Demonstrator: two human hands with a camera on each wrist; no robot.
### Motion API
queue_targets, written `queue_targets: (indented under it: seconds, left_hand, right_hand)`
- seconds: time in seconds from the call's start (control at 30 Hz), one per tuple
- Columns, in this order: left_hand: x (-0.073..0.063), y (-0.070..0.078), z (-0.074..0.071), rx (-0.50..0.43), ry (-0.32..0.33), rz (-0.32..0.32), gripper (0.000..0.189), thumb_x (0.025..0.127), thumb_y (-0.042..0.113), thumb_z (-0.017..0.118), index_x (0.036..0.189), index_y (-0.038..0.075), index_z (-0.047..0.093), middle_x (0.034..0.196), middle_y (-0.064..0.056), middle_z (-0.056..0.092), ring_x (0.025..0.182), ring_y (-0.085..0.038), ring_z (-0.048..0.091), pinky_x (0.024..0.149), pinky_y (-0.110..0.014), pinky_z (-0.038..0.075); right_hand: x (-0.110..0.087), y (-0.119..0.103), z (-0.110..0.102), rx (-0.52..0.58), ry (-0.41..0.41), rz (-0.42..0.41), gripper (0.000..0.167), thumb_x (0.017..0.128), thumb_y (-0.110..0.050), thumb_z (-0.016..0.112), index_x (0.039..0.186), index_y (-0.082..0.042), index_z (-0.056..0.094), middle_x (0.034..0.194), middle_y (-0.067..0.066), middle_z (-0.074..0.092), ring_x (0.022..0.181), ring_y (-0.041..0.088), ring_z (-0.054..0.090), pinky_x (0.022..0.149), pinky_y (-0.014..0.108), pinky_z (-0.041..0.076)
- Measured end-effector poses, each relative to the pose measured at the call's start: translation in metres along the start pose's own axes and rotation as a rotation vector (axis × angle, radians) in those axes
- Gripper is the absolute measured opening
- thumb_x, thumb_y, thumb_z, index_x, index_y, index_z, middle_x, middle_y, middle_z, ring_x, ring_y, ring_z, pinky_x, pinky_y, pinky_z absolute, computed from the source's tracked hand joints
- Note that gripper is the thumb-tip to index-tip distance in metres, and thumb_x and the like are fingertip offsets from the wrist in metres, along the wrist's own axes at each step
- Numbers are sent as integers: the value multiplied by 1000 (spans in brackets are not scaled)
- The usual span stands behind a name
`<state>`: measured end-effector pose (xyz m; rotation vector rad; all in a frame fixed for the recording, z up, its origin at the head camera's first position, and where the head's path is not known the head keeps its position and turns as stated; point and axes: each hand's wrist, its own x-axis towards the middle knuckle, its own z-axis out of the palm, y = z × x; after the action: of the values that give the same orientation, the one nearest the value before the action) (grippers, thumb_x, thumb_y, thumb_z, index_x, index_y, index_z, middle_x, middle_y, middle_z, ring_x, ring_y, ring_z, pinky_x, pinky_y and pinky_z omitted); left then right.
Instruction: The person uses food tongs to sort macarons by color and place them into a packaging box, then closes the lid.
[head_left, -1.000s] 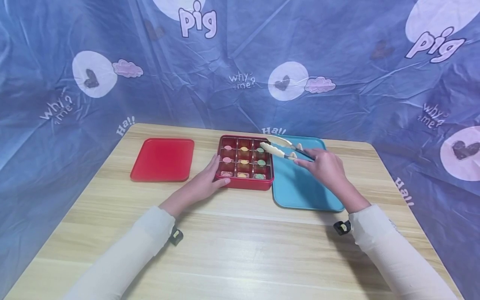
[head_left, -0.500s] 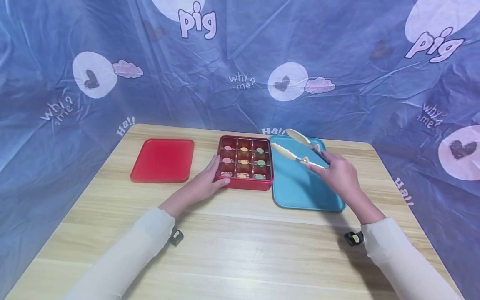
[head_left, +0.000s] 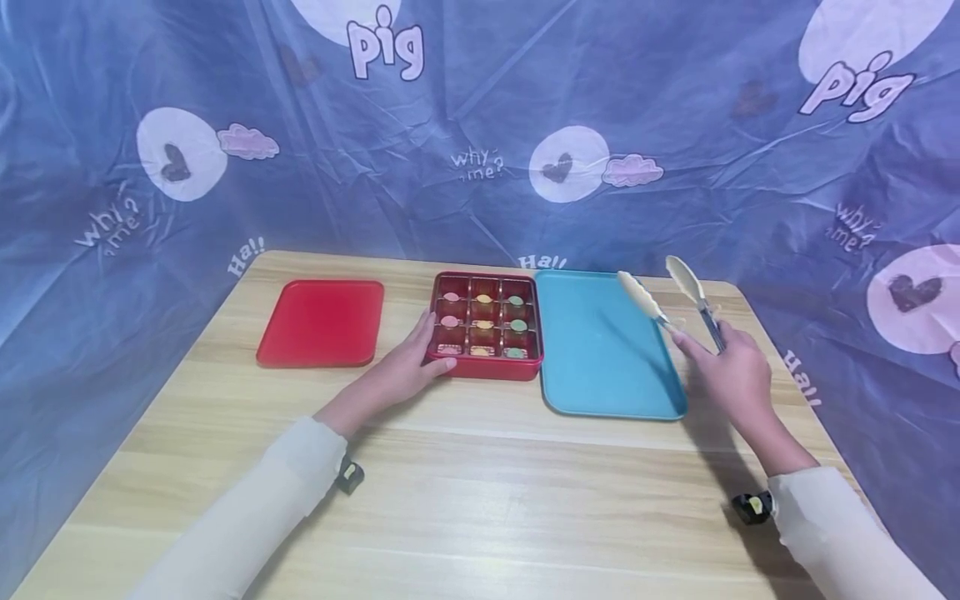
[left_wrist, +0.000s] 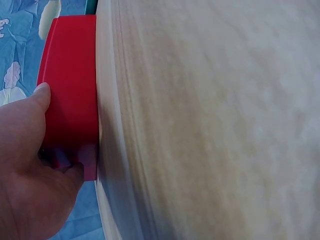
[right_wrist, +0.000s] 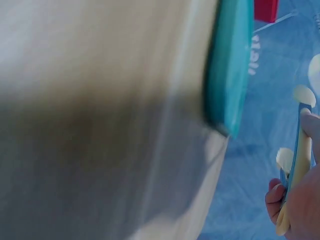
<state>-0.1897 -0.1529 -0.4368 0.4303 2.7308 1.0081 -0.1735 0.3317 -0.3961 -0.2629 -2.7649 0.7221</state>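
A red square box point(head_left: 496, 367) stands on the table, its clear insert split into several compartments. Pink, yellow and green round pieces sit inside in columns, too small to identify. My left hand point(head_left: 405, 361) holds the box's left front corner, fingers along the left side and thumb on the front wall; the left wrist view shows the thumb on the red wall point(left_wrist: 72, 85). My right hand point(head_left: 738, 371) grips a pair of tongs point(head_left: 707, 317) above the table, right of the blue tray point(head_left: 600, 367). The cream tong tips are spread apart with nothing between them.
The blue tray lies flat against the box's right side. A flat red lid-like panel point(head_left: 322, 325) lies to the left of the box. Wooden tabletop point(head_left: 487, 492) extends in front, and a printed blue cloth point(head_left: 420, 200) hangs behind and at the sides.
My right hand has moved right with the tongs, from over the box's right edge to past the tray, and the tong tips point further away. The left hand and box stay put.
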Motion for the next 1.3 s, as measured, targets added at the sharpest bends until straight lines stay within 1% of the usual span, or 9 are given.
queue_targets:
  seconds: [0.1,0.2,0.3,0.67,0.87,1.0,1.1,1.17,1.3]
  left_hand:
    - [0,0,0,0,2,6,100,94,68,50,163,22,-5,171,-5,-7,156,-31,11,124,-51,22]
    - [0,0,0,3,2,7,101,94,69,51,163,21,-5,171,-5,-6,156,-30,10,124,-52,23]
    - [-1,-1,-1,6,2,6,101,94,68,51,163,21,-5,171,-5,-6,156,-30,9,123,-52,23]
    - [-4,1,-2,20,6,14,100,95,69,49,163,21,-6,171,-6,-7,157,-30,8,124,-51,21]
    - [-3,1,-2,10,5,20,101,94,69,49,163,21,-7,171,-7,-6,156,-31,9,124,-52,22]
    - [-2,1,-1,8,2,17,100,95,67,51,163,22,-6,171,-7,-6,156,-31,8,124,-52,22]
    - [-1,1,0,11,-2,14,100,95,66,52,163,21,-6,171,-6,-6,157,-30,7,124,-51,22]
    - [-2,0,0,11,-2,13,100,95,66,52,163,21,-7,171,-6,-6,157,-30,7,124,-51,22]
    - [-1,0,0,9,0,14,100,95,66,51,163,22,-7,171,-6,-6,156,-30,8,124,-51,22]
  right_hand:
    - [-1,13,-1,-5,21,44,88,94,-62,59,143,9,47,119,38,55,107,56,52,89,69,41]
    - [0,24,-1,-11,48,78,76,94,-63,59,120,8,58,100,31,56,89,49,52,71,58,42]
    - [3,33,1,-15,57,108,68,93,-64,58,98,3,56,87,24,53,78,42,49,61,47,37]
    - [10,56,10,-52,-72,202,69,93,-69,51,91,-1,54,74,15,55,68,32,50,56,37,36]
    - [10,59,11,-70,-71,185,64,91,-67,58,86,-4,51,67,8,49,62,29,47,52,37,35]
    - [9,62,12,-67,-47,181,64,92,-63,60,91,1,54,74,16,55,68,34,50,56,41,37]
    - [7,63,11,-46,-39,182,74,94,-59,60,114,12,57,97,33,59,87,48,54,70,53,44]
    - [7,63,11,-27,-51,190,85,95,-58,58,134,17,47,117,42,53,106,56,50,85,62,43]
    - [6,61,7,22,-50,204,96,97,-57,57,148,19,29,136,46,43,124,60,41,102,68,36]
